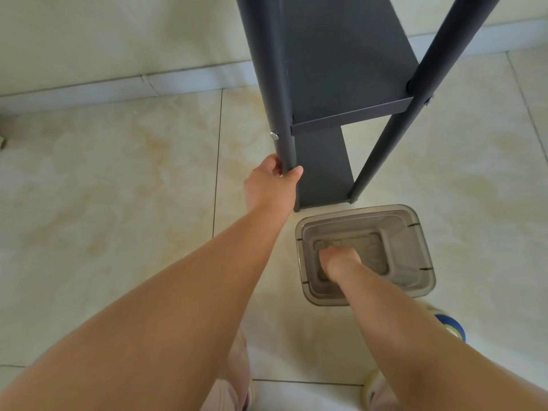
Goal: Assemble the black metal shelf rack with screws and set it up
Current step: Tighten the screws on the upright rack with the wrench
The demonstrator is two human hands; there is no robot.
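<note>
I see 1 rack (341,63) upright on tiled floor (118,173), 2 shelves, 1 screw (274,135) showing on near-left post. 1 grey bin (415,232) just in front of rack. My L hand (271,188) grips that post, thumb+fingers wrapped. R hand (339,261) deep in bin, fingers curled; can't tell if holding anything.

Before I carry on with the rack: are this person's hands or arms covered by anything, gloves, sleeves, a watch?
Nothing is worn on either. The left hand and right hand are bare: no gloves and no rings that show. Both forearms are bare too, with no sleeve, watch or wristband anywhere along the part in view. The right hand's fingers are too blurred to check closely.
</note>
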